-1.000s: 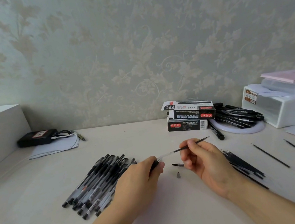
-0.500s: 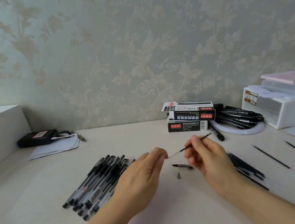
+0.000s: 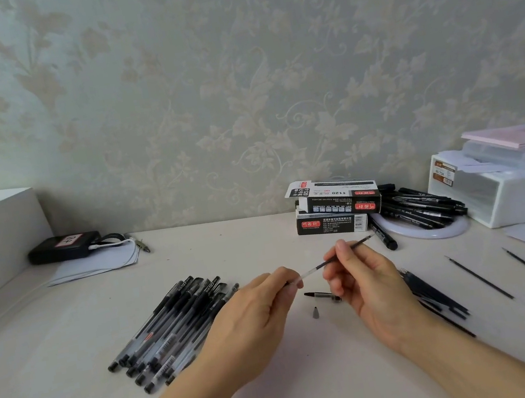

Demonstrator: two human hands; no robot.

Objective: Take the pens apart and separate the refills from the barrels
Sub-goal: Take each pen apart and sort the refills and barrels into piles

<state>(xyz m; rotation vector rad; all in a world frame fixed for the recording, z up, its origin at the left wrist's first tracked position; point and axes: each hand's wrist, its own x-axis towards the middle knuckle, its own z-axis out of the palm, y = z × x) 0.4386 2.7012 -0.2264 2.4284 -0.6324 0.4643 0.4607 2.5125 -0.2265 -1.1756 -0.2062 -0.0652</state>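
In the middle of the frame the right hand pinches a thin refill between thumb and forefinger, its dark end slanting up toward the right, while the left hand has its fingertips curled round the refill's pale lower end; whether a barrel sits hidden inside that hand I cannot tell. The step in hand looks like the drawing-out of one refill, near its finish. On the table just below the hands lie a short dark grip piece and a small grey tip cone, apart from each other. To the left of centre a heap of whole pens waits, so much of the job seems left. At the right, partly behind the right wrist, is a bundle of freed refills, and two single refills lie well apart further right. Toward the upper right of the table stand two stacked pen boxes beside a white dish of dark pens. The next move calls for the left fingers to let go, then the right hand to carry the refill across to the bundle at the right
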